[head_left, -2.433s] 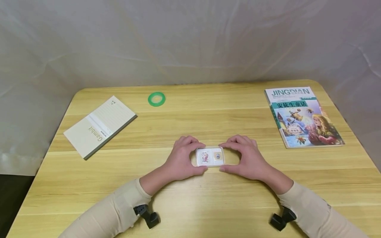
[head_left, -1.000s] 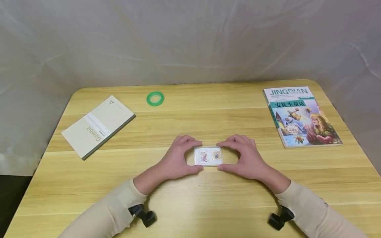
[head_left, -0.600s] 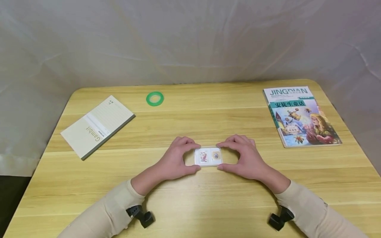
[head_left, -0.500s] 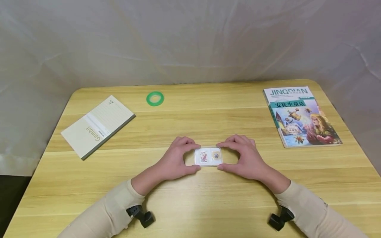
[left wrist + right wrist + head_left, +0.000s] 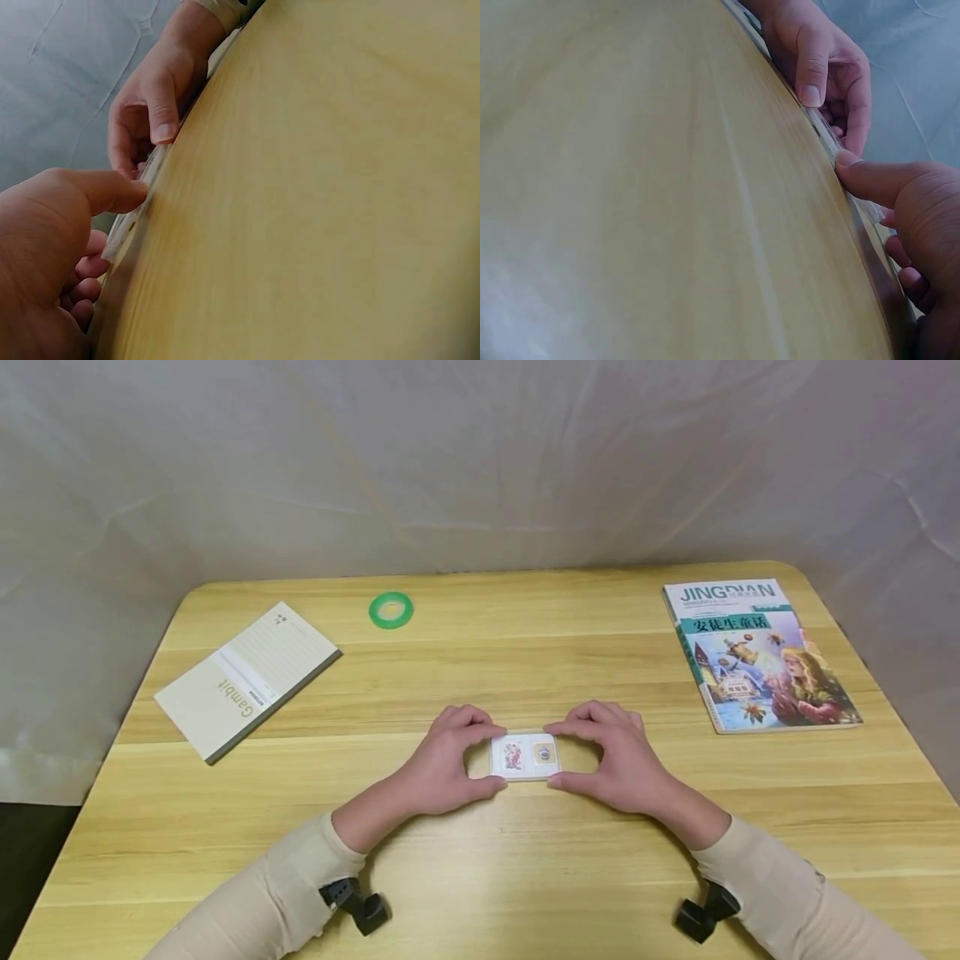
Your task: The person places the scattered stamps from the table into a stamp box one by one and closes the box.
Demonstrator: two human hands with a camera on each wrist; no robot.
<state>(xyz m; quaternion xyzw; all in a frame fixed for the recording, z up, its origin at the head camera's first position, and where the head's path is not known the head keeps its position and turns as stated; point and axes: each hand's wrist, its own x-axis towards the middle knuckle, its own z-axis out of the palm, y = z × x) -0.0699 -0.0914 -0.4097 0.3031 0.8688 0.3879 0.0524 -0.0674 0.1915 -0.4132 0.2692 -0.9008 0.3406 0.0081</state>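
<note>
A small flat clear plastic case lies at the middle of the table, its white inside showing a reddish picture on the left and a yellowish one on the right. My left hand holds its left end, thumb on the near edge and fingers at the far edge. In the same way my right hand grips the right end. Seen edge-on in the left wrist view, the thin case sits low by the tabletop between both hands. The right wrist view also shows the case pinched at both ends.
A cream notebook lies slanted at the left of the wooden table. Behind the hands is a green tape roll. A colourful book lies at the right. A pale curtain hangs behind the table.
My left hand has slid a little to the left along the case since the earliest frame. The right hand stays in its grip, and the case lies in about the same place.
</note>
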